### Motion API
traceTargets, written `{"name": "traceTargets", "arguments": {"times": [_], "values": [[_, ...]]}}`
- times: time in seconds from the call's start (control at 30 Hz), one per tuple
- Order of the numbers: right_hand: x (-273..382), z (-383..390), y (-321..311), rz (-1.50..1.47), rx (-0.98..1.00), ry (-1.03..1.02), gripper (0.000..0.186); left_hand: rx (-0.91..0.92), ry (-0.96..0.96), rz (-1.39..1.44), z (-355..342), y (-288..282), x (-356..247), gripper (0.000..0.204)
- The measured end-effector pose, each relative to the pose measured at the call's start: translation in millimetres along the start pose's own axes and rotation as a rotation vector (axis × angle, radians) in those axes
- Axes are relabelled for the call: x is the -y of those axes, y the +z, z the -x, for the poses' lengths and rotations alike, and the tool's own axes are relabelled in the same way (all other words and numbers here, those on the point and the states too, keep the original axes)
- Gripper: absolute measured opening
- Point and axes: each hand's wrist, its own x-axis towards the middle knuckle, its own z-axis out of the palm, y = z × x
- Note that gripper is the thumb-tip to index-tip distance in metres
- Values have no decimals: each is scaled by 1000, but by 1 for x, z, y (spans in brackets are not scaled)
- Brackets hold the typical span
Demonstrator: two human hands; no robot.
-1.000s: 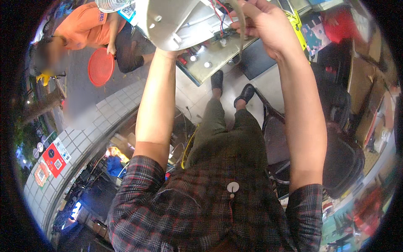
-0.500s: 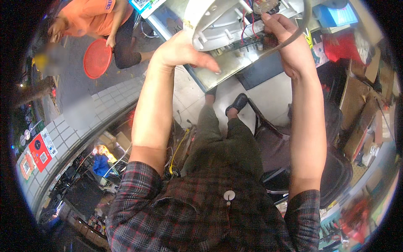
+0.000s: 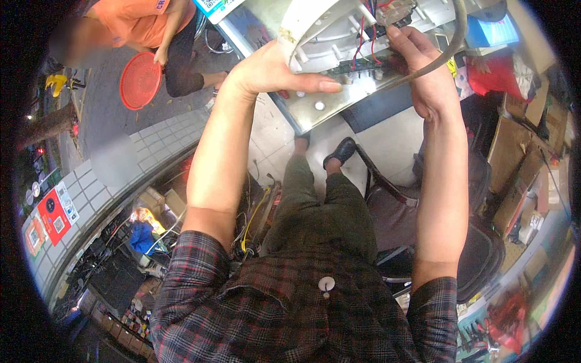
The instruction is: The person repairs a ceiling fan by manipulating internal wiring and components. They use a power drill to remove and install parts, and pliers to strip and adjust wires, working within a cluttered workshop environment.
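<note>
I grip the left end of a white plastic appliance housing (image 3: 315,27) with my left hand (image 3: 275,75), fingers partly hidden behind it and thumb stretched along its lower edge. Inside the housing are red and blue wires (image 3: 363,42) and a small part (image 3: 393,12) that is too unclear to name. My right hand (image 3: 420,60) has its fingertips closed at that part, and what they hold is unclear. A thick grey cord (image 3: 460,30) loops past my right hand. The housing is above a glass-topped counter (image 3: 308,112) with small white round pieces on it.
At the upper left a person in orange (image 3: 139,24) holds a red basket (image 3: 139,81). A dark chair (image 3: 387,224) is by my right leg. Cardboard (image 3: 511,151), a red cloth (image 3: 496,75) and a blue item (image 3: 487,27) are at the right; cables (image 3: 254,212) lie low at my left.
My left hand has risen from behind the housing's bottom to its left side, thumb now showing. The housing has shifted right in the picture, and my right hand's fingers have moved onto its inner part.
</note>
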Motion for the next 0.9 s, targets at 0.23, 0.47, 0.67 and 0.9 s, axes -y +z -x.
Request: {"name": "traceTargets", "arguments": {"times": [0.23, 0.47, 0.67, 0.9], "values": [[-4, -2, 8, 14, -83, 11, 29, -49, 16, -48, -2, 1, 8, 57], [-6, -3, 7, -17, -74, 0, 29, 15, 89, 71, -3, 1, 5, 60], [3, -1, 11, 17, -117, 5, 29, 48, 95, 106, -3, 1, -4, 66], [2, 0, 9, 57, -136, 4, 29, 121, 85, -53, -7, -3, 0, 71]]}}
